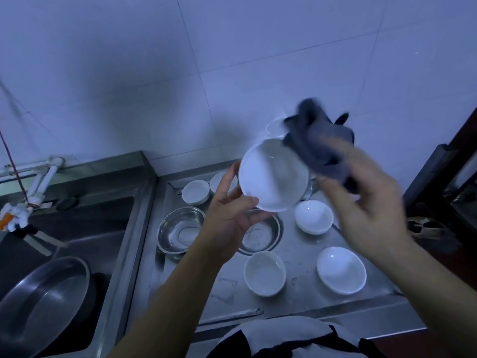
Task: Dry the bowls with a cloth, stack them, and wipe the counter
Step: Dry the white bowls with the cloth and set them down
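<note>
— Above the steel counter [304, 285], what does the held bowl [273, 177] look like?
— White, glossy, tilted toward the camera.
— And the hands?
— Left hand [232, 210] grips its lower rim, fingers curled; right hand [366, 202], blurred, clutches a grey cloth [320, 146] at its upper edge.

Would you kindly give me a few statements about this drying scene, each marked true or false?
1. The left hand holds a white bowl off the counter. True.
2. The right hand is empty. False: it grips a grey cloth.
3. The white bowls on the counter are all stacked. False: several sit apart.
4. A steel bowl sits on the counter. True.
</note>
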